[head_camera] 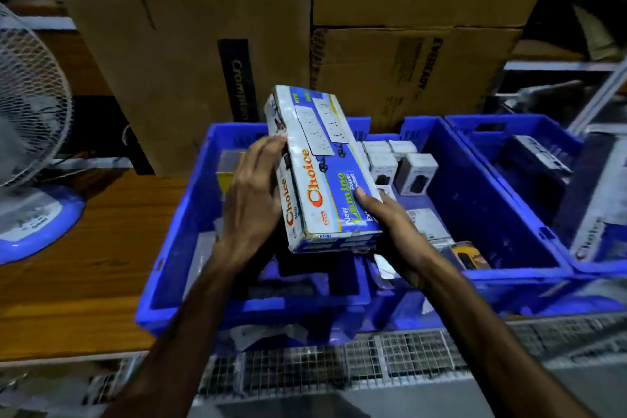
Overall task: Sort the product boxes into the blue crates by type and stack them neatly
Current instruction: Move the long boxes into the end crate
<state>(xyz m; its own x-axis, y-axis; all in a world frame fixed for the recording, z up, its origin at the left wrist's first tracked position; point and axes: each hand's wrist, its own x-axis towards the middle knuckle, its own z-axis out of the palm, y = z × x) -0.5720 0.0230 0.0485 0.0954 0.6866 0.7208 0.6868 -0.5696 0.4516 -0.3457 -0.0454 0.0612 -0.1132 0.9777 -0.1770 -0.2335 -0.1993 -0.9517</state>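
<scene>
While the left hand and right hand clasp the Choice boxes tilted above the left blue crate, the stacked pair could shear apart and spill if either grip loosens

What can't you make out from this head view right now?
- Floor of the left crate: hidden by both forearms and the Choice boxes.
- How many Choice boxes are held: the left hand and right hand cover the stack.
- Right crate contents: blurred, cut by the frame edge.
</scene>
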